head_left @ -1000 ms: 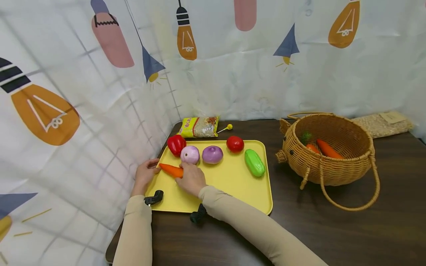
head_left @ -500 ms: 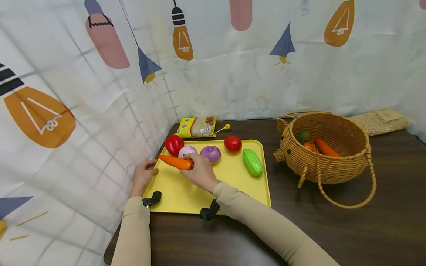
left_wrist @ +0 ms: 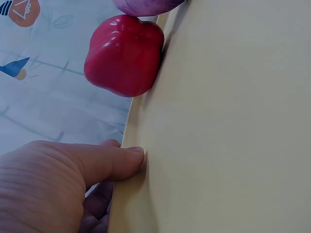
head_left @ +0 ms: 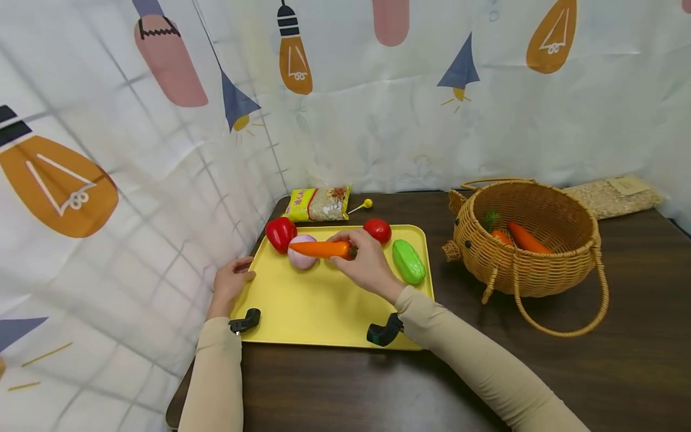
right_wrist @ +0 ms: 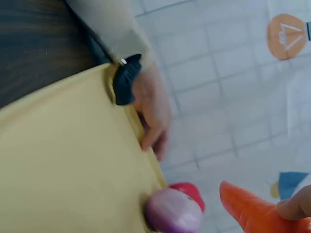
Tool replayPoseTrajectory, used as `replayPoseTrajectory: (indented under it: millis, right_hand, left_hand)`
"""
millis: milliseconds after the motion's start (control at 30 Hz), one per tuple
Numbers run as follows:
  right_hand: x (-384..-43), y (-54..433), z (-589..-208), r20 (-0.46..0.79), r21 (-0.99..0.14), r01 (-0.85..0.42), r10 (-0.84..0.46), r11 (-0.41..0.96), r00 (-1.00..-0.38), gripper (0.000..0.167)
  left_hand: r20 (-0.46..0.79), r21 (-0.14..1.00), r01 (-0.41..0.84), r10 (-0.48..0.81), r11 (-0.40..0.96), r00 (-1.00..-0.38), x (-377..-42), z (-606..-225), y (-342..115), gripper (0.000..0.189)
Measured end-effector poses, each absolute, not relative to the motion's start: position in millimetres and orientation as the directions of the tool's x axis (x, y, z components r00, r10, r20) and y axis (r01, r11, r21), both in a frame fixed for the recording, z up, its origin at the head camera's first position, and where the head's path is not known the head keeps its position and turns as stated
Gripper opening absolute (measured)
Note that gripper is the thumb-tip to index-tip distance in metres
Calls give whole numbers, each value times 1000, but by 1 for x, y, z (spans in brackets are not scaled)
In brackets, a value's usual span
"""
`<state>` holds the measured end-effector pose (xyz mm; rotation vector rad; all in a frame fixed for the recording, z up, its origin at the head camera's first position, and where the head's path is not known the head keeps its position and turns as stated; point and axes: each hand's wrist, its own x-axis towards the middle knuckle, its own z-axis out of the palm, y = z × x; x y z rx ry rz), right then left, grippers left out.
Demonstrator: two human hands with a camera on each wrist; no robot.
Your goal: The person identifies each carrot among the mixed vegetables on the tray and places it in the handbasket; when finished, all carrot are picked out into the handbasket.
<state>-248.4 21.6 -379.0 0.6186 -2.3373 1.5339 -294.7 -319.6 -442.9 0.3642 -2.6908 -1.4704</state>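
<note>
My right hand (head_left: 369, 264) holds an orange carrot (head_left: 318, 249) by its thick end above the tray, tip pointing left. In the right wrist view, a finger lies on the carrot (right_wrist: 257, 211). With the thumb on top and fingers outside, my left hand (head_left: 229, 288) grips the left edge of the yellow tray (head_left: 308, 309); the left wrist view shows the thumb (left_wrist: 124, 160) on the rim. A red bell pepper (head_left: 281, 234) and a pale purple onion (head_left: 300, 257) sit at the tray's back left. The darker onion is hidden behind my right hand.
On the tray's right side lie a red tomato (head_left: 377, 229) and a green oblong vegetable (head_left: 408, 262). A wicker pig basket (head_left: 507, 273) with carrots (head_left: 528, 238) stands right. Behind are a yellow snack bag (head_left: 318, 204), a lollipop (head_left: 367, 203) and a bag of grains (head_left: 615, 196).
My right hand has lifted the carrot off the tray and carried it to the right, past the pale onion. My left hand has stayed at the tray's left edge.
</note>
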Motion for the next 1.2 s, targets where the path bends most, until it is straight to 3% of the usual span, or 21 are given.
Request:
replayPoseTrajectory:
  millis: [1200]
  right_hand:
    - [-220, 242, -290, 437, -856, -390, 71, 339, -897, 45]
  left_hand:
    - [-54, 838, -171, -232, 518, -971, -294, -443, -319, 42]
